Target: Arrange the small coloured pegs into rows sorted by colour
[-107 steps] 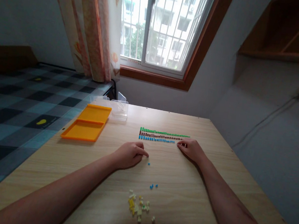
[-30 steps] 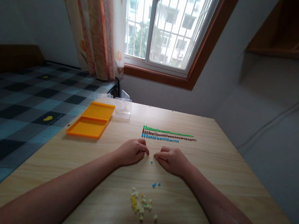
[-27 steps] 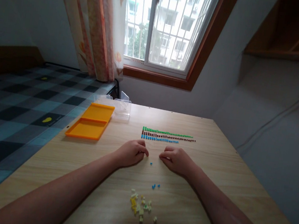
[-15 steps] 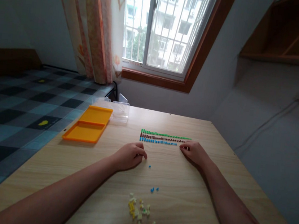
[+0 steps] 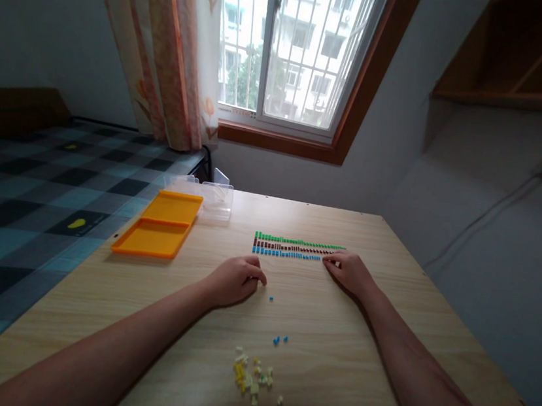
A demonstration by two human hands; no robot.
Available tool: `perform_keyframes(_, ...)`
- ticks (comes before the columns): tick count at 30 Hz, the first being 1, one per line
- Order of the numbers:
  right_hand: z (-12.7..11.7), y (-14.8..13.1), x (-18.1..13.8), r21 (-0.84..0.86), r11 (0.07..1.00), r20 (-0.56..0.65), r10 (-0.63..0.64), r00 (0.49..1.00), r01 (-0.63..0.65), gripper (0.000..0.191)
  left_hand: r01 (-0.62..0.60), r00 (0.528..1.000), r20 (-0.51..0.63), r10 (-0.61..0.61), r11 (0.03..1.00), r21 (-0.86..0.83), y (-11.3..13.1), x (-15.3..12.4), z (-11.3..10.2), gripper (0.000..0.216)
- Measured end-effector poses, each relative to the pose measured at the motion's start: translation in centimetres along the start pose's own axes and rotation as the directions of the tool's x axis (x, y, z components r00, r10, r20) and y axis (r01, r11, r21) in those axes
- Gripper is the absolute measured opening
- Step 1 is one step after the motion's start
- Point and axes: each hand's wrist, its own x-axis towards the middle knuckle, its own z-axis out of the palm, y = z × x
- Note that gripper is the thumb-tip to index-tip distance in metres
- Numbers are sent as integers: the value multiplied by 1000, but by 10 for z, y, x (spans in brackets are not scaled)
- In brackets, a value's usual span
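Observation:
Three rows of tiny bricks lie side by side on the wooden table [image 5: 381, 348]: a green row [image 5: 296, 240], a brown row [image 5: 290, 247] and a blue row [image 5: 284, 254]. My right hand [image 5: 349, 272] rests with pinched fingertips at the right end of the blue row; what it holds is too small to make out. My left hand [image 5: 234, 279] lies curled on the table, fingers closed. A single blue brick [image 5: 271, 298] sits just right of it. Two more blue bricks [image 5: 279, 340] and a pile of yellow bricks [image 5: 252, 375] lie nearer me.
An open orange case [image 5: 159, 225] and a clear plastic box [image 5: 215, 197] stand at the table's back left. A bed with a checked cover [image 5: 29, 199] lies left of the table. A window and curtain are behind; a wall runs along the right.
My right hand has gone from beside my left hand, near the single blue brick, up and right to the end of the blue row. My left hand has stayed put.

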Motion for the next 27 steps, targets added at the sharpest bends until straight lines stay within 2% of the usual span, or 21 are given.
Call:
perform_keyframes(21,4,2,2,31,1000,-19,-4,1000,4,20,8,1000,9,-8,1000,19,-1,0,1,32)
perform_keyframes(24,1,-7,2,38,999,-37,-4,999,6,19,16,1000,5,-17,1000,16,0,0,1,32)
perform_keyframes(27,0,-35,1,69,996,-63,-57,996,62,20,17,1000,3,-17,1000,6,-2,1,2,32)
